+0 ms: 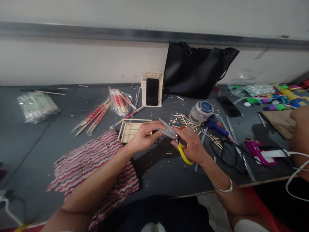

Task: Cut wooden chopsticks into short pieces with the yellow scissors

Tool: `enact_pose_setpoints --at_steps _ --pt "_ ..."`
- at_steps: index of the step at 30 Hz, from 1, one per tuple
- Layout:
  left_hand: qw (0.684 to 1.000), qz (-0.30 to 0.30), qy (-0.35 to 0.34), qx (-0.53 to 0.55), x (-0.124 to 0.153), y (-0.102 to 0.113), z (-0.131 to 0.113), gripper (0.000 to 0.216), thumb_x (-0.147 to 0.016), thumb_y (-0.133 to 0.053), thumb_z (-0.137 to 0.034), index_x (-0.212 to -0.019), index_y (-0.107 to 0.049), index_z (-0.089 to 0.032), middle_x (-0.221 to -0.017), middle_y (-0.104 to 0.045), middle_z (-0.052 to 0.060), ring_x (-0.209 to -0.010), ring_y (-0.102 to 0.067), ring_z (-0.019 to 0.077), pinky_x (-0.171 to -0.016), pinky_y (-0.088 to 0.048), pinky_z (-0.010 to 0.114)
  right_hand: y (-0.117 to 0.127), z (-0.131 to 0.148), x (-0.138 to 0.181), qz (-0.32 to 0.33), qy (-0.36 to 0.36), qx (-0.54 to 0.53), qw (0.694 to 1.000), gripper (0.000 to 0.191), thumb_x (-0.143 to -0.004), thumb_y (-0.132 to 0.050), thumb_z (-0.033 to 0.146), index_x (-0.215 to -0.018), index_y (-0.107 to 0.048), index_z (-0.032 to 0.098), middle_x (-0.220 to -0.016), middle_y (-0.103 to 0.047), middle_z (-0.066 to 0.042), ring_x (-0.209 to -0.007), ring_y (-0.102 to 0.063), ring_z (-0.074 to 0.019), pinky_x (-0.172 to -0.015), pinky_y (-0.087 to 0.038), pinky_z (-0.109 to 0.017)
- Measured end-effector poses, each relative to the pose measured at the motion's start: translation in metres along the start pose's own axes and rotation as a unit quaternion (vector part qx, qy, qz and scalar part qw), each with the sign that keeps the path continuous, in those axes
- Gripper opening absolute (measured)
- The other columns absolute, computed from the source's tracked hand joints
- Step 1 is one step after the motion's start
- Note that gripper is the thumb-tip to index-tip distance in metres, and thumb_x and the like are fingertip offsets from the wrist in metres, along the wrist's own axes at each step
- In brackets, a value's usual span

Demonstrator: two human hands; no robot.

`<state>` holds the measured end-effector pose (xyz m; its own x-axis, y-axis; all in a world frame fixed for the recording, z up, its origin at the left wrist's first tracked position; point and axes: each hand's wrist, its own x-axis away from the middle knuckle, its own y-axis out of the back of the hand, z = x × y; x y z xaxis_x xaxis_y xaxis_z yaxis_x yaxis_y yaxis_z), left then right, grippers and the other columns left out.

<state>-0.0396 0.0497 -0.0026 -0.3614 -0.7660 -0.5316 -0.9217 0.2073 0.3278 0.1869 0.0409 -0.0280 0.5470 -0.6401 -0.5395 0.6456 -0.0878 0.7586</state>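
My right hand [194,145] is closed round a pair of scissors [183,155] with yellow and red handles. The blades stand apart and point left, towards my left hand [144,137]. That hand is closed in a pinch right by the blade tips; whatever lies between its fingers is too small to make out. Just behind my left hand sits a small box-like frame of thin wooden sticks [131,131], partly covered by the hand. Short cut stick pieces [184,120] lie scattered beyond my right hand.
A striped cloth [94,161] lies under my left forearm. To the right are a lidded jar [201,112], a blue glue gun [216,126] and black cables [224,158]. Bundled sticks [93,117], a phone [152,91] and a black bag [195,71] are farther back. Another person's arm [300,138] shows at right.
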Motion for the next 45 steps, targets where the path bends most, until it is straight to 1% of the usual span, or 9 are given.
enact_pose_setpoints --at_steps 12,17,21,27,29,33,35,39,45 --pt "1.0 -0.017 -0.012 -0.003 0.0 -0.004 0.003 0.037 -0.097 -0.055 -0.048 -0.085 -0.071 -0.017 -0.081 -0.075 0.007 -0.073 -0.069 0.0147 -0.065 -0.052 0.025 -0.005 0.001 0.001 0.0 -0.008 0.039 0.999 0.043 -0.1 -0.048 0.026 -0.142 -0.054 0.019 -0.091 -0.07 -0.008 -0.085 -0.064 -0.0244 -0.078 -0.056 -0.039" --pt "1.0 -0.014 -0.017 -0.011 -0.002 -0.005 -0.002 0.037 -0.098 -0.054 -0.046 -0.082 -0.07 -0.017 -0.076 -0.071 0.005 -0.068 -0.064 0.0128 -0.063 -0.049 0.023 -0.005 0.0 0.005 -0.001 -0.009 0.027 1.0 0.042 -0.097 -0.05 0.023 -0.138 -0.057 0.019 -0.094 -0.074 -0.009 -0.08 -0.069 -0.0218 -0.071 -0.058 -0.034" --pt "0.999 0.002 0.033 -0.018 -0.002 -0.007 -0.006 0.04 -0.098 -0.053 -0.048 -0.078 -0.068 -0.017 -0.07 -0.064 0.002 -0.067 -0.058 0.0119 -0.062 -0.046 0.023 -0.006 0.001 0.008 -0.035 -0.016 -0.001 0.999 0.04 -0.096 -0.051 0.021 -0.136 -0.059 0.021 -0.1 -0.077 -0.008 -0.083 -0.073 -0.0199 -0.074 -0.06 -0.03" --pt "0.98 0.006 0.152 0.129 0.0 -0.009 -0.005 0.042 -0.093 -0.058 -0.056 -0.09 -0.069 -0.015 -0.068 -0.054 -0.002 -0.058 -0.043 0.0093 -0.052 -0.036 0.022 -0.001 -0.004 0.003 -0.096 -0.078 -0.009 0.992 0.037 -0.096 -0.056 0.027 -0.132 -0.062 0.021 -0.087 -0.076 -0.005 -0.065 -0.068 -0.0161 -0.065 -0.058 -0.028" --pt "0.971 0.015 0.169 0.169 0.001 -0.011 -0.003 0.042 -0.091 -0.06 -0.056 -0.089 -0.068 -0.015 -0.065 -0.05 -0.003 -0.056 -0.04 0.0089 -0.051 -0.033 0.022 0.0 -0.005 0.001 -0.081 -0.078 -0.009 0.994 0.037 -0.095 -0.057 0.029 -0.131 -0.063 0.021 -0.085 -0.074 -0.005 -0.064 -0.066 -0.0164 -0.064 -0.057 -0.028" --pt "0.961 0.024 0.188 0.202 0.003 -0.011 0.001 0.042 -0.089 -0.062 -0.058 -0.087 -0.067 -0.016 -0.058 -0.042 -0.006 -0.052 -0.035 0.0086 -0.048 -0.03 0.022 0.001 -0.003 -0.001 -0.029 -0.033 0.004 0.999 0.04 -0.094 -0.056 0.027 -0.133 -0.062 0.023 -0.085 -0.071 -0.005 -0.075 -0.066 -0.0194 -0.07 -0.057 -0.031" --pt "0.964 0.022 0.188 0.188 0.003 -0.009 0.001 0.039 -0.088 -0.065 -0.056 -0.085 -0.067 -0.017 -0.059 -0.046 -0.005 -0.053 -0.039 0.0093 -0.05 -0.034 0.022 0.002 -0.001 -0.002 -0.019 -0.012 0.016 1.0 0.041 -0.093 -0.057 0.024 -0.135 -0.061 0.022 -0.088 -0.071 -0.005 -0.079 -0.066 -0.02 -0.073 -0.056 -0.031" --pt "0.973 0.028 0.172 0.151 0.002 -0.004 -0.001 0.031 -0.087 -0.068 -0.047 -0.079 -0.068 -0.017 -0.071 -0.062 0.0 -0.067 -0.055 0.0125 -0.065 -0.046 0.025 0.004 0.001 -0.002 -0.013 -0.003 0.04 0.999 0.041 -0.092 -0.058 0.022 -0.133 -0.061 0.02 -0.087 -0.068 -0.005 -0.078 -0.063 -0.0202 -0.072 -0.053 -0.031" --pt "0.975 0.041 0.171 0.139 -0.001 0.0 -0.006 0.029 -0.086 -0.069 -0.043 -0.074 -0.066 -0.017 -0.072 -0.065 0.001 -0.07 -0.059 0.0145 -0.069 -0.048 0.027 0.005 0.002 -0.001 -0.007 -0.001 0.054 0.999 0.04 -0.093 -0.055 0.023 -0.132 -0.062 0.021 -0.085 -0.067 -0.005 -0.077 -0.061 -0.0202 -0.071 -0.052 -0.032"
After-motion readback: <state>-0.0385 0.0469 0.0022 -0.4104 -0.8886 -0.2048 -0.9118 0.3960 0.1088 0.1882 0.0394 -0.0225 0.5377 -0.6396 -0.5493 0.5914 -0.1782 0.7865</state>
